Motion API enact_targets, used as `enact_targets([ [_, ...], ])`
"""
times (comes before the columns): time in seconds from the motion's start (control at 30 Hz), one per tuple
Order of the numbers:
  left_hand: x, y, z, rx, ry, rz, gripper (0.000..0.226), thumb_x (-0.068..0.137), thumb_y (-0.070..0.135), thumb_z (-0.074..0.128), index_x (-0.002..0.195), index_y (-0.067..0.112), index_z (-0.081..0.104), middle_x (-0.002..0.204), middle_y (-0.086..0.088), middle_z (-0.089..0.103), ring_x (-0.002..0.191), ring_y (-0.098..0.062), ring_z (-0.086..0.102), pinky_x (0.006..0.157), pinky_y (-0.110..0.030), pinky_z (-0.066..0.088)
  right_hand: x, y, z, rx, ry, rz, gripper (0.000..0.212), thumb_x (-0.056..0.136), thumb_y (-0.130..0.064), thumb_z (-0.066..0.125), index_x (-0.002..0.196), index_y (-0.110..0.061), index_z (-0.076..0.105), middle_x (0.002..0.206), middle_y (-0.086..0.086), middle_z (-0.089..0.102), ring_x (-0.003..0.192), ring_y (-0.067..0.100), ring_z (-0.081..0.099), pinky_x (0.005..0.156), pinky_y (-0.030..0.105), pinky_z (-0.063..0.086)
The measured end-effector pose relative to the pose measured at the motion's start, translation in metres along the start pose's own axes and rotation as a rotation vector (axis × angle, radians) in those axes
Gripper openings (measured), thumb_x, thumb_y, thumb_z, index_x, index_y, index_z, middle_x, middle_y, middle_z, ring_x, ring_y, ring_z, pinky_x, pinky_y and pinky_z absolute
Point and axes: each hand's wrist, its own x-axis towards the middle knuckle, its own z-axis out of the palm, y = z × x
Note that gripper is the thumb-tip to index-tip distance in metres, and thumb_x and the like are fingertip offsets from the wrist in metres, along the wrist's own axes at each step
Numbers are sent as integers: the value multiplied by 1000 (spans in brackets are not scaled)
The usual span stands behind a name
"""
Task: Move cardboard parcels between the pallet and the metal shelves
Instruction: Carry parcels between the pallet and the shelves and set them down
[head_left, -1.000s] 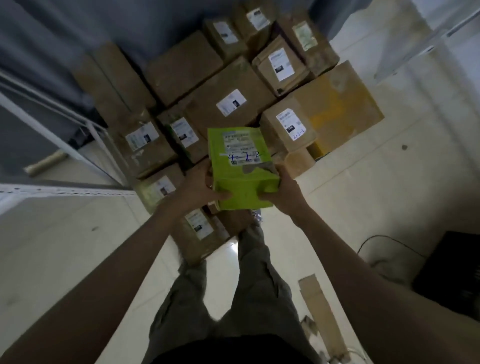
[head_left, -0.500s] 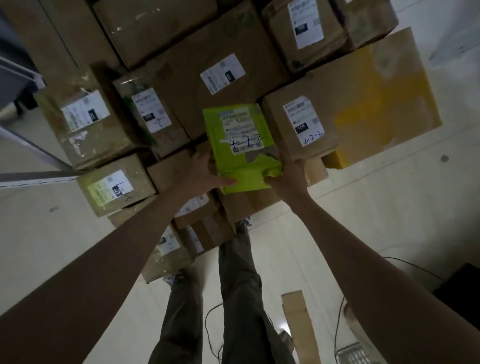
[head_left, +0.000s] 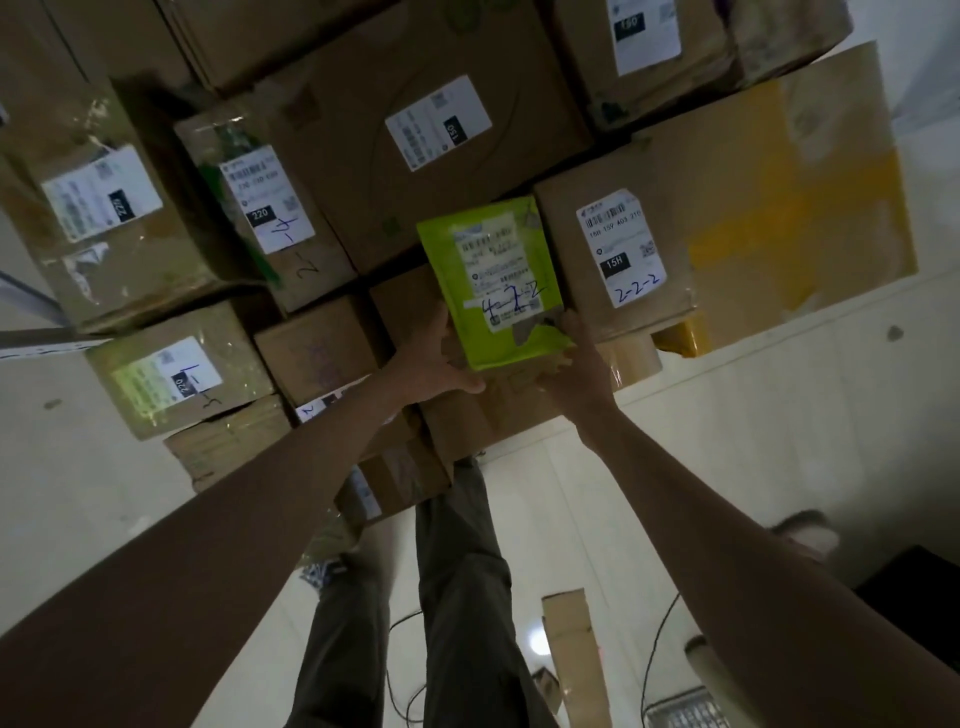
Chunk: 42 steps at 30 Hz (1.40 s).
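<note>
Green parcel (head_left: 493, 283) over stacked brown boxes (head_left: 441, 130), near edge gripped both sides: left hand (head_left: 431, 364), right hand (head_left: 574, 366), fingers curled on it. Risk: far end unsupported, could tip, slide off stack.

Both forearms (head_left: 249, 525) are bare, and no sleeves can be seen on them. The legs are covered by dark grey-green trousers (head_left: 462, 597). A patterned shoe (head_left: 319, 571) is partly visible, blurred.

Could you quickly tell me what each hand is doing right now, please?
Left hand: holding the green parcel at its near left edge.
Right hand: holding the same parcel at its near right corner.
</note>
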Motion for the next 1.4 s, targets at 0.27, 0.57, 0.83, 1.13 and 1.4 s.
enact_targets([
  [0.27, -86, 19, -36, 141, 51, 123, 106, 80, 12, 83, 160, 22, 14, 157, -11, 29, 136, -30, 43, 101, -41, 48, -66, -39, -5, -88, -103, -51, 62, 78, 0, 74, 135, -19, 56, 100, 4, 63, 93, 19, 61, 80, 33, 54],
  [0.57, -288, 6, -155, 329, 240, 250, 90, 86, 29, 78, 157, 21, 24, 147, -7, 47, 125, -19, 52, 96, -28, 46, -206, -162, 37, -453, -322, -473, 62, 82, -10, 78, 138, -18, 52, 117, 10, 65, 106, 25, 64, 88, 39, 55],
  [0.83, -548, -76, -283, 477, 757, 159, 77, 82, 41, 76, 147, 34, 35, 125, 2, 55, 87, -14, 52, 82, -35, 49, -394, -343, 157, -694, -446, -1034, 60, 82, -9, 78, 136, -16, 53, 97, 9, 65, 89, 26, 64, 79, 34, 50],
  [1.13, -789, -219, -356, 434, 1136, 70, 74, 83, 51, 71, 145, 42, 33, 121, 12, 53, 89, -13, 56, 76, -30, 43, -626, -436, 302, -702, -460, -1400, 53, 83, -21, 77, 127, -35, 51, 97, -3, 58, 71, 11, 57, 64, 27, 52],
  [1.4, -938, -296, -402, 388, 1359, 102, 75, 79, 59, 70, 143, 47, 33, 116, 18, 52, 86, -5, 55, 80, -33, 49, -785, -479, 383, -713, -398, -1604, 54, 85, -24, 71, 132, -39, 50, 106, -3, 57, 86, 19, 62, 80, 44, 59],
])
